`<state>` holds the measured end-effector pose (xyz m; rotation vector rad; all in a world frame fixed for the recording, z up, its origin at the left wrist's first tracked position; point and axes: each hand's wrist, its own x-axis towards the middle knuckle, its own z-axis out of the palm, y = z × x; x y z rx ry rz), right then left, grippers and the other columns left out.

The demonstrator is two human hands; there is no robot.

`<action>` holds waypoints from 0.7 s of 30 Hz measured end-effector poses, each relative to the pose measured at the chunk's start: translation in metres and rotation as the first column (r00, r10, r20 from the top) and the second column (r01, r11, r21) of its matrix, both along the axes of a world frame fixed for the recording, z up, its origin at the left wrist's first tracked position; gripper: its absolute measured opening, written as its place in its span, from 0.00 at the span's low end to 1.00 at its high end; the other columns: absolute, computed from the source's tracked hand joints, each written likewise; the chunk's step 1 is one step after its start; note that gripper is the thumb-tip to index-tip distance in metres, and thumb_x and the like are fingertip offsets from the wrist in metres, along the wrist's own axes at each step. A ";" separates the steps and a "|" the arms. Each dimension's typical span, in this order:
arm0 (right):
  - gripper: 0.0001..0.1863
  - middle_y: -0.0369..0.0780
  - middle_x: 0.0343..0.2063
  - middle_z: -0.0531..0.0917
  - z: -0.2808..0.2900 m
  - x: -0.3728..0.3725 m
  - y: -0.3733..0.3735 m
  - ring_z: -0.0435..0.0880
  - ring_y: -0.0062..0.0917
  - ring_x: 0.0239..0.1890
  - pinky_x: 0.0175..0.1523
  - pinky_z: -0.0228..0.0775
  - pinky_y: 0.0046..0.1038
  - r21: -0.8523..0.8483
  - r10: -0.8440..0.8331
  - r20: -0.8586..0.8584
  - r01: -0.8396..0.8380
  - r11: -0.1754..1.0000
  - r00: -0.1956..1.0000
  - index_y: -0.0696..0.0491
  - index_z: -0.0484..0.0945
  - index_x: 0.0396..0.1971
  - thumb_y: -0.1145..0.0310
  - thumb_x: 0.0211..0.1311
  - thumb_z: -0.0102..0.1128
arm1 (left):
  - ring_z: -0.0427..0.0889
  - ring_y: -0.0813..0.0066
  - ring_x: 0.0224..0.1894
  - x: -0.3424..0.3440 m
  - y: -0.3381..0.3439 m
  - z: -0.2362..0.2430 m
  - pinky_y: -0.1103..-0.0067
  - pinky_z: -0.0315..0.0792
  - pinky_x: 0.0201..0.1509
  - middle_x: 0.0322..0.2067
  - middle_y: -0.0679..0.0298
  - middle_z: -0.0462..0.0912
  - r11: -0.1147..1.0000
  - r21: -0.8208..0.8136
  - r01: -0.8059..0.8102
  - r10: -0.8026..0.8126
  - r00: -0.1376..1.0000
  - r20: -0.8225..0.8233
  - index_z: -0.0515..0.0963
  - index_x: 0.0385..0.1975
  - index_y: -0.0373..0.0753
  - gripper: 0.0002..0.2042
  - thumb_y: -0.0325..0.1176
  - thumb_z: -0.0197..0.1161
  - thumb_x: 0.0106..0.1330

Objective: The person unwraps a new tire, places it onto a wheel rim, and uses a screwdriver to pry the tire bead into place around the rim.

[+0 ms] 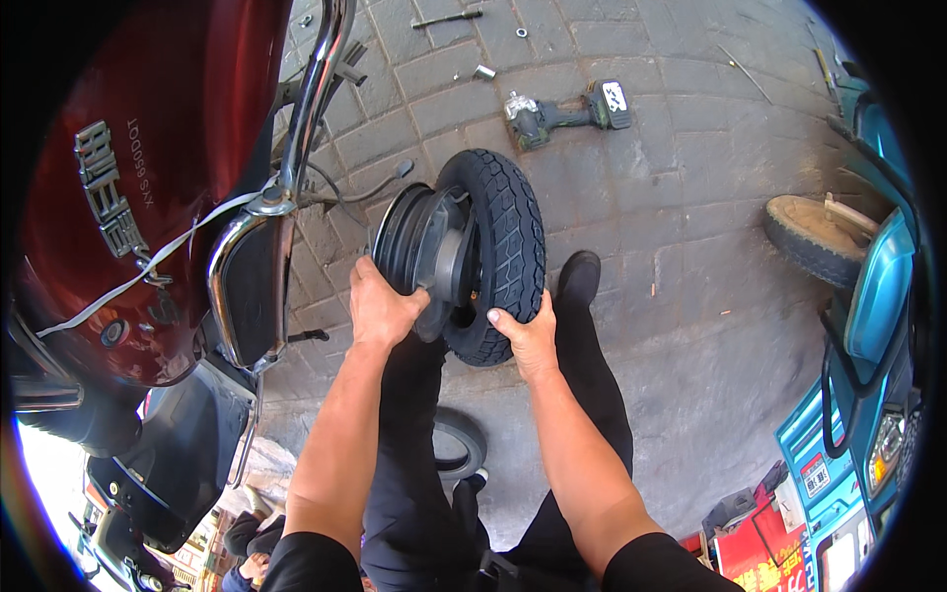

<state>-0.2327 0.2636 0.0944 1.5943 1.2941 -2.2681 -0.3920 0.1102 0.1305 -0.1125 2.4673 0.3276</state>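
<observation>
In front of my legs, my left hand [383, 308] grips the lower edge of a black wheel rim [397, 247] with a grey metal hub [450, 264]. The thumb lies over the rim's edge and the fingers go behind it. Close beside the rim, on its right, stands a black rubber tyre [511, 232] with blocky tread. My right hand [530, 337] clasps the tyre low on its right side, its thumb on the sidewall. The hub side faces the tyre's opening; whether they touch inside is hidden.
On the paving ahead lie a cordless impact wrench [564, 112], a socket [484, 72], a ring [522, 33] and a dark rod [447, 19]. A red motor vehicle [178, 178] stands close at left, a blue vehicle [881, 296] at right. Another tyre [477, 444] lies behind my legs.
</observation>
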 end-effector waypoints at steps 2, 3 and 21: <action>0.44 0.43 0.50 0.81 0.000 0.002 0.001 0.80 0.28 0.51 0.60 0.72 0.32 -0.024 -0.016 0.005 0.016 1.000 1.000 0.60 0.67 0.59 0.67 0.42 0.82 | 0.77 0.38 0.54 0.001 0.002 0.001 0.60 0.73 0.60 0.53 0.37 0.73 1.000 0.007 -0.018 0.018 0.999 0.027 0.65 0.51 0.26 0.35 0.37 0.74 0.45; 0.44 0.43 0.50 0.81 0.000 0.002 0.001 0.80 0.28 0.51 0.60 0.72 0.31 -0.025 -0.020 0.008 0.020 0.999 1.000 0.60 0.67 0.60 0.68 0.42 0.82 | 0.77 0.38 0.54 0.001 0.003 0.002 0.60 0.73 0.60 0.52 0.36 0.73 1.000 0.009 -0.004 0.003 1.000 0.013 0.64 0.51 0.26 0.36 0.37 0.75 0.45; 0.46 0.44 0.52 0.79 0.002 0.009 0.010 0.78 0.29 0.55 0.64 0.69 0.33 -0.155 0.040 0.006 -0.038 0.987 0.999 0.60 0.64 0.61 0.64 0.44 0.83 | 0.81 0.42 0.47 0.004 0.018 0.006 0.60 0.77 0.53 0.45 0.41 0.76 0.983 -0.102 0.155 -0.145 0.985 0.099 0.62 0.45 0.30 0.38 0.43 0.82 0.42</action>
